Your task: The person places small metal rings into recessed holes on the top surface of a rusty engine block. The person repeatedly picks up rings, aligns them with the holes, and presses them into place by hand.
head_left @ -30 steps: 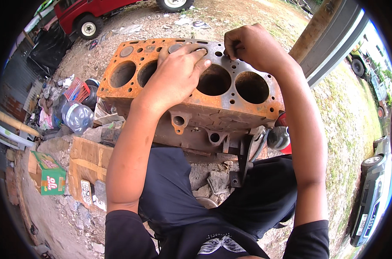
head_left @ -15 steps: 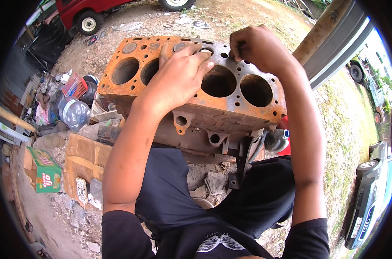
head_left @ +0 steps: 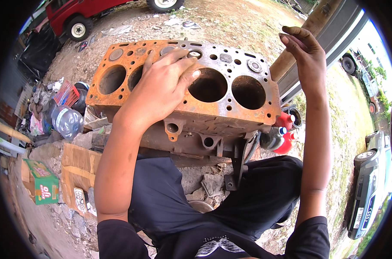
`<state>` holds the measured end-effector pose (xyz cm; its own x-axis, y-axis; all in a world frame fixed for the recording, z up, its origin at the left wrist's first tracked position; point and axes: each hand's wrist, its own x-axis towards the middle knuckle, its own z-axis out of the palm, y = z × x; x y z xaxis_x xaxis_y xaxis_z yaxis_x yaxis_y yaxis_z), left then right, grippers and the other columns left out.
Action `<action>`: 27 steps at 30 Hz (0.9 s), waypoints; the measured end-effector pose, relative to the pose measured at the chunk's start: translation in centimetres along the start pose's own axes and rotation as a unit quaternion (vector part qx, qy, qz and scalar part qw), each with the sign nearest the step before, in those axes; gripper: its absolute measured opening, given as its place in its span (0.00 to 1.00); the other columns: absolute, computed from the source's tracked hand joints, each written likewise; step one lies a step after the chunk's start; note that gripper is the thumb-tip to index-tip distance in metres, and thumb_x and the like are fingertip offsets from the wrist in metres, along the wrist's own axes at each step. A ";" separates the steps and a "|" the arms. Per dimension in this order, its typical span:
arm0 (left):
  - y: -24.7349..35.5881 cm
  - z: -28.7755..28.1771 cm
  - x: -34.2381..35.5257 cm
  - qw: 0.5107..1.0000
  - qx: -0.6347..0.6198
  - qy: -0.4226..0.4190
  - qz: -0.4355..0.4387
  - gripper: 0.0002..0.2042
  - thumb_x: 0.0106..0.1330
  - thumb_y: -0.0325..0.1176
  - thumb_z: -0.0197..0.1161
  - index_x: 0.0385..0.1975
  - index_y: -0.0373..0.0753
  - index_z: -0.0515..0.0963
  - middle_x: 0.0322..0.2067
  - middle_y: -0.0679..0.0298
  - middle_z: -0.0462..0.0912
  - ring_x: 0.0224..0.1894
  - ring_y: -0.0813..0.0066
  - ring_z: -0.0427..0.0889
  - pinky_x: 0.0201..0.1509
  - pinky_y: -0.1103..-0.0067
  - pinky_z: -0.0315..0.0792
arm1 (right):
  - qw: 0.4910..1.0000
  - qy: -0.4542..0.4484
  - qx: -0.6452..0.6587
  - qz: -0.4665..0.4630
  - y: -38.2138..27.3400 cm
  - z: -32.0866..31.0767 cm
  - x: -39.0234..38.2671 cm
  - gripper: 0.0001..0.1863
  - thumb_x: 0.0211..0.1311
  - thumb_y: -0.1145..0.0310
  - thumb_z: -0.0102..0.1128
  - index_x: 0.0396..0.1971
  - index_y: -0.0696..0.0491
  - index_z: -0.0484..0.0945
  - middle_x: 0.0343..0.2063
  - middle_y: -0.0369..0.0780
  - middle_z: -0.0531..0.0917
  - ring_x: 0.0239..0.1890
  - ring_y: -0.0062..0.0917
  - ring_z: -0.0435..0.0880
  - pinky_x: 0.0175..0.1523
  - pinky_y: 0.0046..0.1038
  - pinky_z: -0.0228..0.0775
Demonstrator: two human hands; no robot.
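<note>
A rusty engine block (head_left: 230, 110) lies with its flat top face up in front of me, orange on the left and bare grey metal toward the right. Several large cylinder bores run along it. My left hand (head_left: 163, 84) rests palm down on the top, fingers spread, partly covering the middle bores. Beside its fingertips is a round hole (head_left: 195, 54) with something pale inside. Up to the right, clear of the block, my right hand (head_left: 306, 52) hangs in the air with bent, slightly parted fingers; I see nothing between them. A round metal plug (head_left: 254, 65) sits at the block's far right.
Red bottles (head_left: 286, 144) and a grey bottle (head_left: 273, 138) stand right of the block. A wooden post (head_left: 286, 62) rises behind my right hand. To the left are a water jug (head_left: 67, 122), a red basket (head_left: 66, 93), cardboard (head_left: 77, 168) and a green box (head_left: 45, 187).
My right hand has lifted off the block's far right part and moved up and right, uncovering the round plug. My left hand stays on the block. The view has shifted slightly.
</note>
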<state>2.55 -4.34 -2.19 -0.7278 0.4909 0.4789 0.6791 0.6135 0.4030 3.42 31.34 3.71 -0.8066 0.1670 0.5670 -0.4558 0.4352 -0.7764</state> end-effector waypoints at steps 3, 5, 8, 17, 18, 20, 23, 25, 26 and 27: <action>0.6 -0.4 0.1 1.000 -0.020 -0.003 -0.013 0.21 0.84 0.43 0.59 0.62 0.33 0.84 0.66 0.47 0.82 0.68 0.46 0.80 0.75 0.59 0.70 | 0.999 0.029 0.037 0.001 -0.7 -0.7 -0.5 0.17 0.69 0.67 0.79 0.53 0.57 0.88 0.48 0.39 0.94 0.53 0.19 0.90 0.59 0.24 0.79; 0.8 -0.6 0.2 1.000 -0.029 0.003 -0.006 0.21 0.84 0.43 0.59 0.62 0.33 0.84 0.65 0.47 0.83 0.67 0.47 0.80 0.75 0.59 0.71 | 0.998 0.036 0.059 -0.004 -0.9 -1.3 -0.6 0.16 0.70 0.67 0.79 0.53 0.56 0.88 0.48 0.39 0.94 0.53 0.19 0.90 0.58 0.24 0.78; 0.7 -0.6 0.3 0.999 -0.051 0.004 -0.004 0.19 0.82 0.42 0.60 0.60 0.34 0.85 0.64 0.48 0.83 0.67 0.48 0.81 0.76 0.60 0.69 | 0.998 0.026 0.050 -0.012 -1.7 -1.2 -0.9 0.16 0.70 0.67 0.78 0.53 0.57 0.88 0.49 0.40 0.94 0.52 0.19 0.90 0.56 0.23 0.78; 0.3 0.2 1.0 0.996 -0.066 0.041 0.033 0.16 0.79 0.38 0.65 0.56 0.34 0.87 0.60 0.49 0.87 0.64 0.49 0.83 0.77 0.59 0.64 | 0.999 -0.019 0.027 -0.006 -2.4 0.1 -1.1 0.17 0.69 0.67 0.79 0.53 0.58 0.88 0.47 0.41 0.94 0.49 0.20 0.92 0.54 0.23 0.80; 0.2 0.2 1.2 0.996 -0.067 0.050 0.038 0.15 0.79 0.37 0.65 0.55 0.34 0.88 0.59 0.49 0.88 0.63 0.49 0.84 0.77 0.59 0.64 | 0.999 -0.029 0.022 -0.007 -2.3 0.4 -1.1 0.17 0.69 0.67 0.79 0.53 0.58 0.88 0.46 0.41 0.94 0.49 0.20 0.92 0.55 0.23 0.81; 0.0 -0.3 1.5 0.996 -0.046 0.049 0.054 0.15 0.78 0.34 0.66 0.57 0.34 0.87 0.59 0.48 0.88 0.63 0.48 0.85 0.72 0.61 0.73 | 0.998 -0.052 0.011 0.025 -2.7 1.3 -1.5 0.17 0.68 0.68 0.79 0.53 0.58 0.89 0.45 0.40 0.95 0.49 0.20 0.92 0.56 0.24 0.83; 0.4 -0.4 1.9 0.995 -0.045 0.052 0.068 0.15 0.76 0.32 0.67 0.58 0.34 0.87 0.59 0.49 0.88 0.63 0.48 0.86 0.69 0.63 0.77 | 0.995 -0.086 0.004 0.043 -2.7 2.2 -1.9 0.17 0.68 0.69 0.79 0.54 0.58 0.88 0.44 0.41 0.95 0.48 0.20 0.92 0.57 0.25 0.84; 0.9 -0.2 2.0 0.994 -0.059 0.059 0.076 0.15 0.75 0.31 0.69 0.58 0.35 0.87 0.58 0.50 0.89 0.62 0.50 0.87 0.68 0.63 0.78 | 0.991 -0.123 0.015 0.050 -2.5 2.5 -2.1 0.17 0.69 0.68 0.79 0.54 0.59 0.88 0.44 0.40 0.95 0.47 0.20 0.92 0.57 0.25 0.84; 1.3 0.1 2.0 0.992 -0.069 0.063 0.081 0.15 0.74 0.31 0.69 0.58 0.35 0.87 0.57 0.50 0.89 0.62 0.50 0.87 0.67 0.64 0.78 | 0.988 -0.141 0.021 0.053 -2.7 2.6 -2.2 0.17 0.69 0.68 0.78 0.54 0.59 0.88 0.44 0.40 0.94 0.47 0.19 0.92 0.56 0.25 0.84; 1.7 0.1 1.8 0.991 -0.077 0.066 0.083 0.16 0.73 0.31 0.70 0.58 0.35 0.87 0.57 0.51 0.90 0.61 0.51 0.87 0.67 0.64 0.79 | 0.985 -0.153 0.031 0.078 -3.2 3.3 -2.4 0.17 0.71 0.66 0.77 0.53 0.59 0.88 0.42 0.39 0.94 0.46 0.18 0.91 0.54 0.24 0.84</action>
<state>2.42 -2.34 -0.76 -0.5932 0.4853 0.6423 0.8021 0.4248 0.4198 5.56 26.60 3.91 -0.9403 -0.0512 0.3365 -0.3309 0.3698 -0.8682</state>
